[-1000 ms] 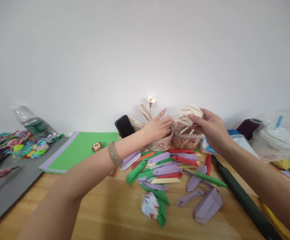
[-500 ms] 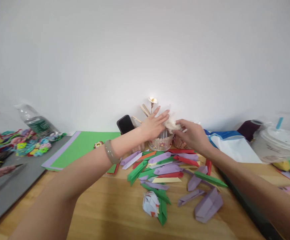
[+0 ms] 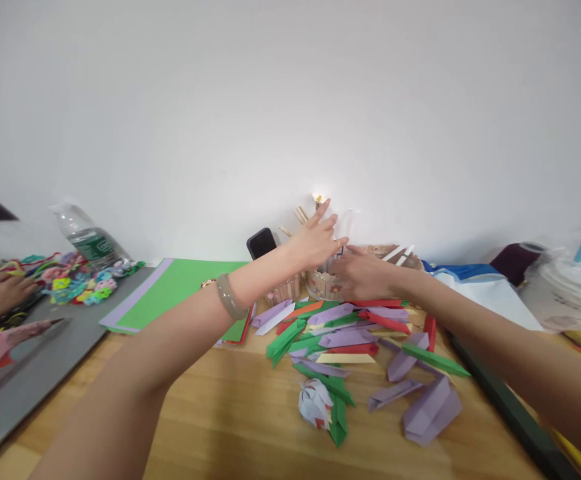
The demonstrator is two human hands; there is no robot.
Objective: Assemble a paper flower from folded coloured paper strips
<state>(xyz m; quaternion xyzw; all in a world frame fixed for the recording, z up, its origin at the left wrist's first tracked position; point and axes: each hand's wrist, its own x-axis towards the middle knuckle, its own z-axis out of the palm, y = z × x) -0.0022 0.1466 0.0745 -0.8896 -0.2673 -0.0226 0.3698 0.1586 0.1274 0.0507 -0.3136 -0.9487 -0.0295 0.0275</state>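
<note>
My left hand (image 3: 314, 241), with a bangle on its wrist, reaches over a small pot (image 3: 321, 285) edged with wooden pickets and flower decorations. Its fingers are spread, and nothing shows in its grasp. At the right side of the same pot is my right hand (image 3: 367, 275), its fingers smeared by motion, so I cannot make out whether they hold anything. Behind my left hand a white flower (image 3: 319, 198) with a yellow centre stands up, partly covered. Folded paper strips (image 3: 343, 337) in purple, green and red lie in front of the pot.
A black phone (image 3: 261, 243) leans to the left, beyond green sheets (image 3: 185, 290). Another person's hand (image 3: 7, 293) is at far left, near a pink glue gun (image 3: 0, 353) and a plastic bottle (image 3: 90, 240). A lidded cup (image 3: 577, 283) stands at right; a folded paper piece (image 3: 315, 403) lies in front.
The whole view has shifted, so things sit farther right. The cream-white piece that was in my right hand no longer shows, and that hand has moved in against the pot. My left hand stays above it.
</note>
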